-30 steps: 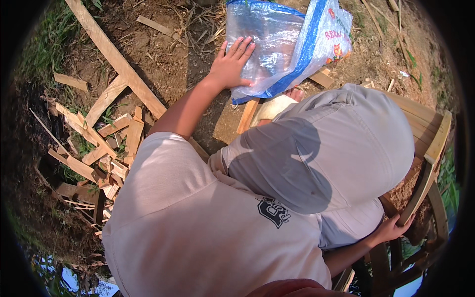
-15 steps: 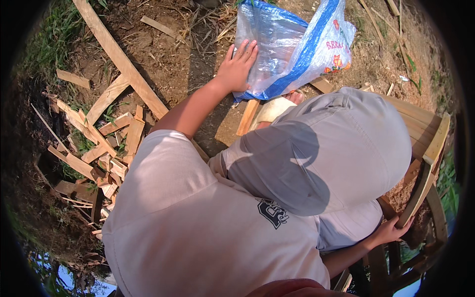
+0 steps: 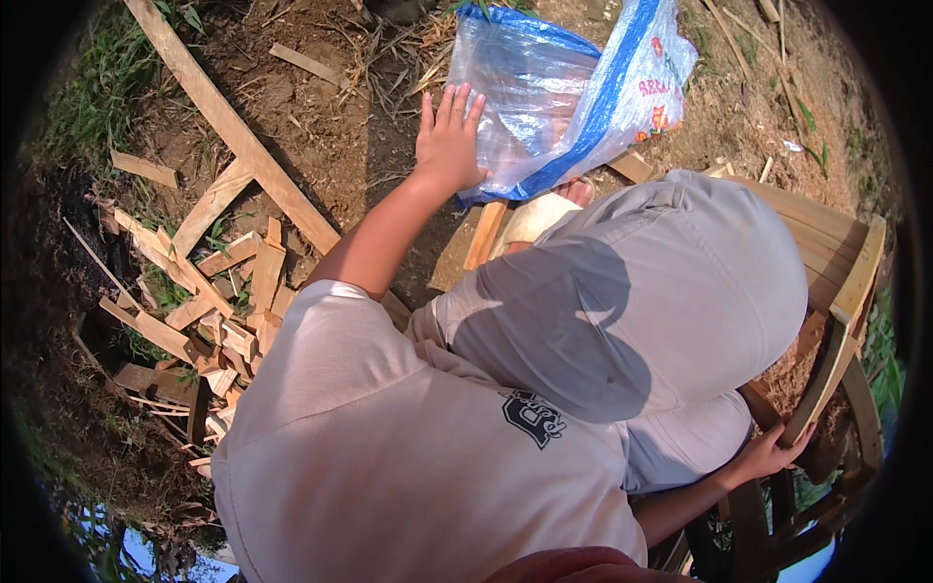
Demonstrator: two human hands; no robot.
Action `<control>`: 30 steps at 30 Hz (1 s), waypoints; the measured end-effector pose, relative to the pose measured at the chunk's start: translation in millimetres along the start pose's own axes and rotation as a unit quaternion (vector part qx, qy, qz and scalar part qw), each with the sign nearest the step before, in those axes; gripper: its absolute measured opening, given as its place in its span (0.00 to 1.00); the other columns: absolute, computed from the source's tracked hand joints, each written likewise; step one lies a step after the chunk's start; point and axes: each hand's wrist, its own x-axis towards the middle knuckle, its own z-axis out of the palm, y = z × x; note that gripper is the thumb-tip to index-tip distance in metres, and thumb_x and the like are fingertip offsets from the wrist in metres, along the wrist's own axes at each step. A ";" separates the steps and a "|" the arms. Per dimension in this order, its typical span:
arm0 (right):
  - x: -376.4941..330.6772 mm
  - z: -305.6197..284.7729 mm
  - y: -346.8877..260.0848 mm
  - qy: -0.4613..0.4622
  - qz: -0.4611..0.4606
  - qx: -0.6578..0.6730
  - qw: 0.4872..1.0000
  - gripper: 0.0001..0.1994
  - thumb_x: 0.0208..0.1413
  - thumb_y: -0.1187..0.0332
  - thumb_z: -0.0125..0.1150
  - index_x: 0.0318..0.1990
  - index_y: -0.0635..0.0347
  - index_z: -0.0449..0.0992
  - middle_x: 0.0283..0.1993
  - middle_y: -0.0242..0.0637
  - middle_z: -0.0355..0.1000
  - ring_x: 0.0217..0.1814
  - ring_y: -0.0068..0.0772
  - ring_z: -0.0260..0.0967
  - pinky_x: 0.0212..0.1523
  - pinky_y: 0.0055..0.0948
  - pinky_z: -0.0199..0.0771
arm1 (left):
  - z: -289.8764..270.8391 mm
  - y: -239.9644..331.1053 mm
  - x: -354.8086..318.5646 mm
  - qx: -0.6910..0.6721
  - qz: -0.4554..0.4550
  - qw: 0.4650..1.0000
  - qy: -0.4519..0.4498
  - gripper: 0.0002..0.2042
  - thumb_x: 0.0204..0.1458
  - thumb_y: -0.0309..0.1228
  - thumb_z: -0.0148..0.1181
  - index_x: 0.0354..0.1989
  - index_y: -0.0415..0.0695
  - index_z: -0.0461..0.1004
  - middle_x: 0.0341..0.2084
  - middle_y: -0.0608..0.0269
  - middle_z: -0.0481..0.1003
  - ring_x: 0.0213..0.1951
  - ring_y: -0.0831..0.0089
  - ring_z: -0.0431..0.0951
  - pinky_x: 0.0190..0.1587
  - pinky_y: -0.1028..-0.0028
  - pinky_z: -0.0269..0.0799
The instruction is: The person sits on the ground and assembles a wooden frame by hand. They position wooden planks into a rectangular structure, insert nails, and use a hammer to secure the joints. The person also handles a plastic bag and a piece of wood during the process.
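Observation:
My left hand [image 3: 450,141] lies flat against the left edge of a clear plastic sack [image 3: 530,107] with blue stripes and a printed pattern. Its fingers are spread and stretched out, with nothing in them. The sack is spread on the ground beyond my bent knee [image 3: 700,282], with its wide mouth toward the left hand. At the lower right, my right hand [image 3: 763,457] is wrapped round the lower end of a curved wooden board [image 3: 826,374]. Part of its grip is hidden behind the board.
A loose heap of wood offcuts [image 3: 228,291] lies on the left beside a long plank [image 3: 233,131]. A short wood strip [image 3: 486,233] is next to my foot [image 3: 539,216]. Joined boards [image 3: 812,238] and sawdust [image 3: 777,384] are at the right.
My left hand has slid left along with the sack's left edge, so the sack's mouth spreads slightly wider. My right hand stays on the board.

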 end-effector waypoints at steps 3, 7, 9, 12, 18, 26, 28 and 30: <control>0.6 2.0 2.4 0.006 -0.019 -0.011 1.000 0.27 0.68 0.67 0.69 0.71 0.68 0.72 0.72 0.50 0.73 0.71 0.47 0.74 0.70 0.40 0.73 | 3.0 -11.9 -4.7 -0.013 0.006 1.000 0.011 0.68 0.44 0.66 0.75 0.86 0.51 0.36 0.86 0.53 0.36 0.86 0.57 0.32 0.83 0.42 0.26; 0.8 2.3 7.5 0.003 -0.014 -0.008 1.000 0.27 0.68 0.69 0.67 0.72 0.65 0.72 0.73 0.50 0.72 0.73 0.49 0.72 0.71 0.42 0.72 | 18.5 -25.3 -1.8 -0.025 0.050 0.997 0.045 0.68 0.44 0.67 0.75 0.86 0.51 0.37 0.86 0.53 0.37 0.86 0.56 0.33 0.83 0.43 0.30; 0.8 2.3 9.6 0.000 -0.016 -0.002 1.000 0.26 0.68 0.70 0.67 0.72 0.64 0.72 0.73 0.50 0.72 0.74 0.51 0.71 0.72 0.43 0.72 | 39.1 -34.6 2.0 -0.078 0.062 0.980 0.170 0.66 0.47 0.67 0.72 0.86 0.50 0.38 0.86 0.55 0.38 0.86 0.57 0.34 0.83 0.44 0.32; 1.6 1.3 1.7 -0.004 -0.005 0.002 1.000 0.26 0.68 0.70 0.66 0.72 0.64 0.72 0.73 0.51 0.72 0.75 0.50 0.70 0.72 0.44 0.71 | 41.3 -34.7 -6.1 -0.109 0.113 0.973 0.172 0.63 0.50 0.70 0.67 0.86 0.51 0.39 0.86 0.58 0.38 0.85 0.59 0.36 0.83 0.45 0.33; 0.6 1.9 10.9 -0.006 -0.010 0.008 1.000 0.27 0.68 0.70 0.65 0.73 0.64 0.71 0.74 0.51 0.70 0.77 0.51 0.68 0.74 0.44 0.69 | 63.9 -25.1 -9.7 0.031 0.114 0.987 0.108 0.64 0.47 0.76 0.61 0.86 0.52 0.40 0.86 0.63 0.39 0.86 0.63 0.36 0.84 0.45 0.31; -0.8 1.7 -10.5 -0.036 -0.005 0.037 0.999 0.29 0.67 0.72 0.65 0.75 0.64 0.68 0.77 0.50 0.67 0.78 0.51 0.66 0.75 0.44 0.67 | 20.3 -18.5 -11.5 0.062 0.067 0.993 -0.072 0.60 0.56 0.72 0.60 0.87 0.53 0.33 0.87 0.65 0.31 0.86 0.64 0.28 0.83 0.45 0.23; -8.5 -2.8 -0.3 -0.031 0.013 0.061 0.998 0.27 0.66 0.74 0.67 0.71 0.66 0.70 0.79 0.48 0.64 0.79 0.51 0.64 0.73 0.44 0.69 | -31.6 -8.5 -0.1 0.078 0.078 0.980 -0.167 0.55 0.62 0.66 0.60 0.87 0.51 0.34 0.87 0.62 0.27 0.86 0.61 0.28 0.83 0.44 0.24; -7.8 -14.5 -9.1 -0.052 0.057 0.104 0.992 0.25 0.64 0.75 0.67 0.69 0.66 0.72 0.80 0.49 0.63 0.79 0.50 0.63 0.73 0.44 0.70 | -93.7 2.0 23.5 0.000 0.098 0.965 -0.241 0.28 0.64 0.53 0.64 0.62 0.42 0.81 0.66 0.46 0.76 0.67 0.49 0.77 0.69 0.50 0.69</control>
